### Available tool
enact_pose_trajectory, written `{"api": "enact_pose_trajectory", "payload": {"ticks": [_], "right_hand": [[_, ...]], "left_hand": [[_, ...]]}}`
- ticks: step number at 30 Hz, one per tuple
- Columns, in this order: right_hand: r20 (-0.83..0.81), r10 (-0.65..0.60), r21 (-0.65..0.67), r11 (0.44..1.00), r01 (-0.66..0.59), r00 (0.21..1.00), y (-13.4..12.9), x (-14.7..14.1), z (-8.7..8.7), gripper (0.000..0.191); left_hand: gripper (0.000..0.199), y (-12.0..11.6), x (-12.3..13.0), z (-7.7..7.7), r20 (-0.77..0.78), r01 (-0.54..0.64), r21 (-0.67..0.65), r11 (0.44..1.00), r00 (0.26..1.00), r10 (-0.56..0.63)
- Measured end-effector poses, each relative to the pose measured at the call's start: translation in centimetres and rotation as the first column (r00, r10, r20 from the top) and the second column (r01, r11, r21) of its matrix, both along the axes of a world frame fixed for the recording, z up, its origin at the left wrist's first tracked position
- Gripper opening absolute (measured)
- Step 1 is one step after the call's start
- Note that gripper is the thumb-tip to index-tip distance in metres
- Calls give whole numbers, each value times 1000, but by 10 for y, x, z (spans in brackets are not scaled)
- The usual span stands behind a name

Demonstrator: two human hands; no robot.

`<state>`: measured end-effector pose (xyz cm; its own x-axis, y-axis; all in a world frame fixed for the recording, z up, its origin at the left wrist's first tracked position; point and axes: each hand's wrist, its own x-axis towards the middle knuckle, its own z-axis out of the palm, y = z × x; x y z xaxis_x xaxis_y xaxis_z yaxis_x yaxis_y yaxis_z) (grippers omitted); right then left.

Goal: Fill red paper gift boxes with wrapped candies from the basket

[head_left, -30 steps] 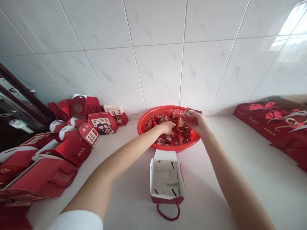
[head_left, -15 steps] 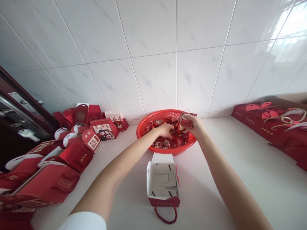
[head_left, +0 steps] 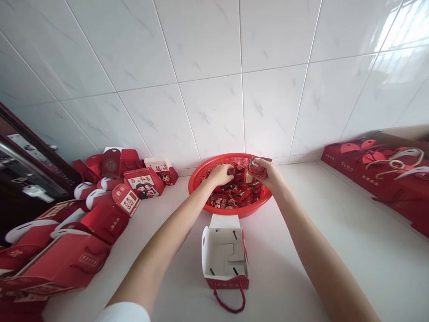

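A red plastic basket (head_left: 231,211) full of red-wrapped sweets (head_left: 236,190) stands against the tiled wall. Over its left part is my left hand (head_left: 221,175), fingers closed round a small red-wrapped sweet (head_left: 230,170). At the basket's right rim, my right hand (head_left: 271,173) grips red packets (head_left: 257,169) between thumb and fingers. In front of the basket sits an open gift box (head_left: 226,255), white inside with nothing in it, its dark red rope handle (head_left: 231,308) lying towards me.
Many red gift boxes (head_left: 63,264) crowd the left side beside a dark door frame with a lock (head_left: 38,192). A long red bag or box (head_left: 362,167) with a twine bow lies at the far right, along the wall (head_left: 208,112).
My left hand has moved a little left within the basket and its fingers have closed on a sweet. My right hand stays at the rim with its packets. The view has shifted slightly.
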<state>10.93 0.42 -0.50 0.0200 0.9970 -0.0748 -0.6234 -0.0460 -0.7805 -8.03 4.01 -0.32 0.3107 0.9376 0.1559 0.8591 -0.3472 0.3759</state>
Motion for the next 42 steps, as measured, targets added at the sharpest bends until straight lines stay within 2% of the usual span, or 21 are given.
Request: {"api": "enact_pose_trajectory", "payload": {"ticks": [3, 5, 7, 9, 11, 14, 17, 19, 23, 26, 30, 34, 38, 42], "right_hand": [[11, 9, 0, 1000, -9, 1000, 0, 0, 0, 10], [20, 1, -12, 1000, -1, 1000, 0, 0, 1, 12], [22, -6, -16, 1000, 6, 1000, 1, 0, 1, 13], [22, 0, -11, 1000, 0, 1000, 1, 1, 0, 11], [28, -2, -17, 1000, 2, 1000, 2, 1, 0, 9], [40, 0, -28, 1000, 2, 999, 4, 2, -2, 6], [51, 1, -27, 1000, 0, 999, 5, 2, -4, 7], [53, -8, -21, 1000, 9, 999, 5, 2, -4, 7], [40, -11, -21, 1000, 12, 999, 3, 1, -2, 7], [30, -4, -23, 1000, 5, 1000, 1, 1, 0, 8], [27, 12, -21, 1000, -12, 1000, 1, 1, 1, 7], [35, 7, -28, 1000, -6, 999, 2, 2, 0, 6], [47, 17, -9, 1000, -16, 999, 4, 3, -2, 7], [62, 32, 4, 999, -32, 998, 5, 3, -4, 6]], "left_hand": [[32, -5, 8, -1, -64, 121, 22, 992, 991, -120], [21, -8, 15, -4, -53, 261, -81, 962, 963, -266], [20, -9, 21, -8, -43, 353, -234, 906, 927, -373], [29, -9, 25, -13, -74, 367, -320, 873, 909, -409], [35, -9, 28, -15, -134, 360, -335, 871, 897, -422], [34, -12, 31, -15, -220, 359, -340, 869, 868, -445], [15, -16, 32, -9, -248, 352, -322, 879, 865, -437], [3, -17, 30, -4, -223, 338, -256, 906, 891, -395], [18, -10, 18, 1, 5, 211, -10, 977, 977, -211], [25, -1, 7, -1, 182, 113, 86, 990, 975, -127], [31, 6, 2, -3, 359, 89, 114, 990, 925, -125], [35, 5, 2, 0, 503, 133, 141, 981, 844, -187], [39, 2, 0, 3, 494, 153, 186, 971, 839, -227], [42, 0, -2, 1, 380, 141, 64, 988, 912, -154]]}}
